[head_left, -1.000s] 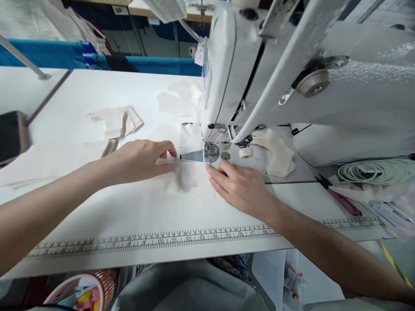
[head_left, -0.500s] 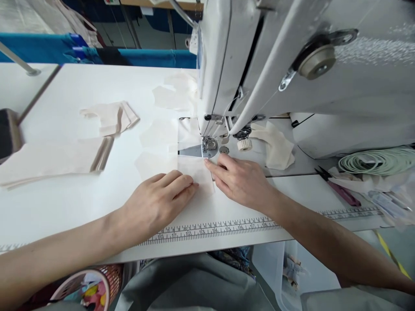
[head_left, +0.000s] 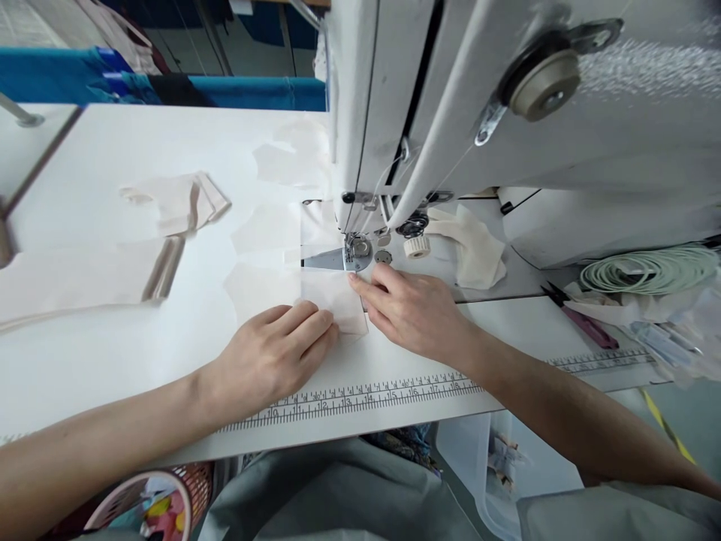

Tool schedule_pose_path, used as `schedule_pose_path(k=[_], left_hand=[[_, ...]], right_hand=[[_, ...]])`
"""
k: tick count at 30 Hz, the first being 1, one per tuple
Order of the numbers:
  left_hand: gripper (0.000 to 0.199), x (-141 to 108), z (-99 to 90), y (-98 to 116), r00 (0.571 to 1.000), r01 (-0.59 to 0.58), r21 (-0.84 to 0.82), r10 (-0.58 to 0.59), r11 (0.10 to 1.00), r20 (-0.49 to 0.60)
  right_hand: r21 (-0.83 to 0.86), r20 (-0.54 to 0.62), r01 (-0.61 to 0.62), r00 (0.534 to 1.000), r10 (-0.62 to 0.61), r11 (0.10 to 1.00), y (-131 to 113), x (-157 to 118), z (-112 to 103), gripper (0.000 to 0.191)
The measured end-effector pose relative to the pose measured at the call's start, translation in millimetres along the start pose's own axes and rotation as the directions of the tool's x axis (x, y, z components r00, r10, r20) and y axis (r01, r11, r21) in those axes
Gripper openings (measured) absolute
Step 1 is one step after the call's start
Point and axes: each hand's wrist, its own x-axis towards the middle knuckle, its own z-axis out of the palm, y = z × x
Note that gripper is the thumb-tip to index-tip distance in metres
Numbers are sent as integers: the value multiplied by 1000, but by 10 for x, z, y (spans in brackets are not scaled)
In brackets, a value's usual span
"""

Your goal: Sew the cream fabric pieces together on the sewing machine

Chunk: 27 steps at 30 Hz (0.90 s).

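Observation:
A thin, pale fabric piece (head_left: 338,293) lies flat just in front of the presser foot (head_left: 356,249) of the white sewing machine (head_left: 388,98). My left hand (head_left: 285,342) rests on its left part, fingers together and pinching at the fabric; the fingertips are partly hidden. My right hand (head_left: 408,308) touches the fabric's upper right edge close to the foot, with the index finger stretched out and the other fingers curled loosely. More sheer pieces (head_left: 264,229) lie left of the foot.
Stacks of pale fabric (head_left: 84,278) and a smaller pile (head_left: 180,201) lie on the left of the table. Right of the needle are a cream scrap (head_left: 473,244), snips (head_left: 586,323) and coiled green cord (head_left: 647,270). A ruler strip (head_left: 360,402) follows the front edge.
The whole view has shifted slightly, so the table and machine appear a little further left and up. Both hands keep nearly the same place on the fabric.

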Motion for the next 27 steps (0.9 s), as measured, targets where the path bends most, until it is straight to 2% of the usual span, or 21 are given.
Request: schedule_pose_path(k=[13, 16, 18, 24, 27], left_hand=[[21, 55, -55, -7, 999, -51, 94, 50, 994, 8], [12, 63, -66, -13, 998, -56, 89, 57, 994, 2], [7, 61, -62, -13, 998, -51, 71, 53, 996, -19], [19, 50, -66, 0, 990, -32, -6, 31, 999, -136], [22, 54, -105, -28, 985, -17, -47, 9, 999, -171]], right_hand=[[-22, 0, -8, 1000, 8, 1000, -14, -3, -4, 40], [-14, 15, -10, 1000, 10, 1000, -16, -2, -21, 40], [-5, 24, -9, 1000, 9, 1000, -12, -2, -25, 40], [2, 6, -8, 1000, 8, 1000, -30, -11, 4, 40], [31, -3, 0, 1000, 0, 1000, -11, -24, -51, 38]])
